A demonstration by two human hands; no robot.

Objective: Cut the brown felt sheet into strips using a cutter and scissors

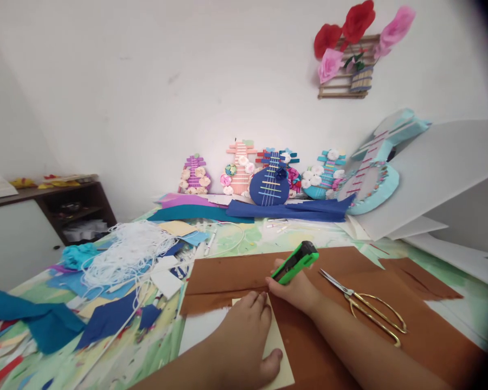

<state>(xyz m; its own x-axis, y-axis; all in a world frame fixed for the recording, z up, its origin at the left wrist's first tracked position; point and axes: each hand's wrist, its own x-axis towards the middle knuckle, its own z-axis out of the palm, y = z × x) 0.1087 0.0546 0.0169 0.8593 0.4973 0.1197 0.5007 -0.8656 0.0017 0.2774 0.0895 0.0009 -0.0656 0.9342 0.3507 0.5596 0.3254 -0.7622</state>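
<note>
My left hand (244, 336) lies flat on a cream card (282, 363), thumb apart, pressing it onto brown cloth-like sheets (228, 273). Just beyond it, my right hand (295, 292) is closed around a green tool with a black end (295, 264) that looks like a utility knife. The tool tilts up to the right, and its lower end is hidden by my fingers. Beside my right forearm, gold-handled scissors (366, 309) rest on the brown sheet with their blades slightly apart. A white sheet (203, 325) shows left of the card.
White cord (126, 252) is heaped at left among blue scraps (109, 319). Craft lutes, one dark blue (269, 186), stand along the wall behind folded blue material (284, 210). A large light-blue lute (374, 187) leans at right by white boards (443, 173). A cabinet (20, 233) stands left.
</note>
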